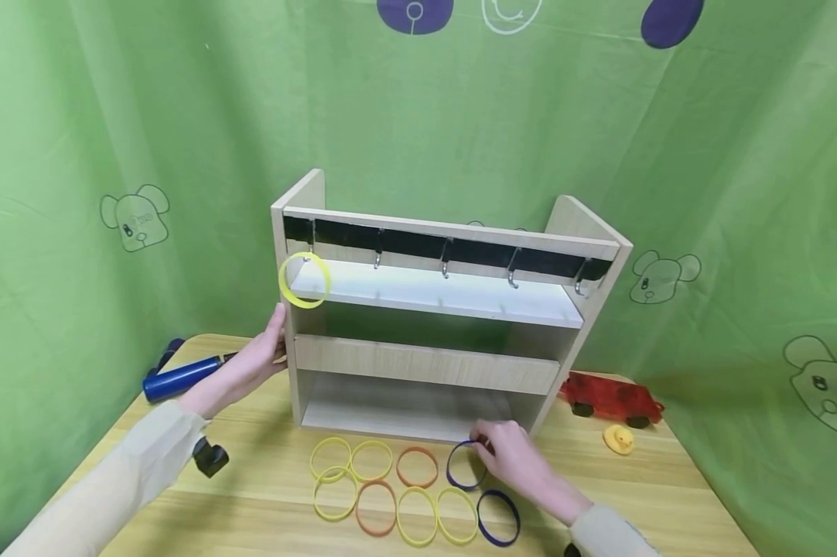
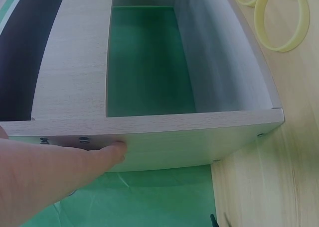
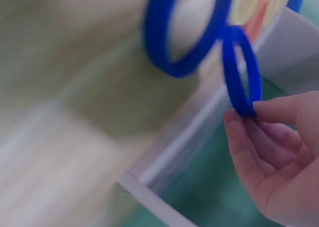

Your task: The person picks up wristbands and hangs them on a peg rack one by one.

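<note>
At the left side panel of a wooden shelf rack [image 1: 425, 360], my left hand [image 1: 254, 362] touches the outer face, its visible digit straight along the wood [image 2: 107, 155]. My right hand [image 1: 512, 458] pinches the edge of a blue wristband [image 3: 241, 70] between thumb and fingertips, near the rack's lower front edge. A second blue wristband [image 1: 500, 518] lies just in front of it on the table. To their left lie several yellow wristbands [image 1: 417, 517] and two orange ones [image 1: 376, 508]. One yellow wristband [image 1: 305, 280] hangs from the leftmost hook.
Metal hooks [image 1: 445, 259] line a black strip across the rack's upper front. A blue cylinder [image 1: 182, 379] lies behind my left forearm. On the right are a red toy car [image 1: 613, 398] and a yellow toy duck [image 1: 618, 439]. Green curtain [image 1: 418, 116] surrounds the table.
</note>
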The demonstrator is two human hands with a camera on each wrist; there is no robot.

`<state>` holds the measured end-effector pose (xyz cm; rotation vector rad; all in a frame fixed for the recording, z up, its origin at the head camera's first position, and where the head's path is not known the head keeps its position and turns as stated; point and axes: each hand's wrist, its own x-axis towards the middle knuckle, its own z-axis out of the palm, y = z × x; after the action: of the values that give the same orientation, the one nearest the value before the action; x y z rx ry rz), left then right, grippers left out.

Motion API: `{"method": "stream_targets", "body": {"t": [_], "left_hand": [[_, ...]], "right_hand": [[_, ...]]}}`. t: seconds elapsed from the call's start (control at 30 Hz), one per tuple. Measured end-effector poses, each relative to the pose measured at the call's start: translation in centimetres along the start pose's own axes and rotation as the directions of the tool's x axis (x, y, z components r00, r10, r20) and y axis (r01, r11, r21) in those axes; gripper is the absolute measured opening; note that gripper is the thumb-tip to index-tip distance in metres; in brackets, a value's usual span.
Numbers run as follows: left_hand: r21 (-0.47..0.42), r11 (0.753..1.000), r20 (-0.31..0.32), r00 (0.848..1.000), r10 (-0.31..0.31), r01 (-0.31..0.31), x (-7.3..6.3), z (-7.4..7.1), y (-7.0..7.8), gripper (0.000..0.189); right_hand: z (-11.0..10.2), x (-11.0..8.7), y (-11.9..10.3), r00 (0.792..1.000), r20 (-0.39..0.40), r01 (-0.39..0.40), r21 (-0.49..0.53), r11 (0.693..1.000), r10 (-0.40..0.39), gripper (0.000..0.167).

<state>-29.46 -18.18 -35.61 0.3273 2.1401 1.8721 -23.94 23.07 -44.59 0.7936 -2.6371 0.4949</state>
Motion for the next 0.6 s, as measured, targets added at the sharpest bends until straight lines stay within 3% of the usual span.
{"method": "stream_targets", "body": {"t": [0.4, 0.6], "left_hand": [[-0.003, 1.0, 0.017, 1.0, 0.01, -0.01, -0.3, 0.0, 0.0, 0.097], [-0.001, 1.0, 0.027, 0.999, 0.024, -0.024, -0.5, -0.1, 0.0, 0.096]], "right_hand": [[-5.5, 3.0, -4.7, 0.979, -0.108, 0.167, -0.079, 0.983, -0.175, 0.011], [-9.1, 5.2, -7.7, 0.932, -0.197, 0.289, -0.103, 0.952, -0.304, 0.015]]}}
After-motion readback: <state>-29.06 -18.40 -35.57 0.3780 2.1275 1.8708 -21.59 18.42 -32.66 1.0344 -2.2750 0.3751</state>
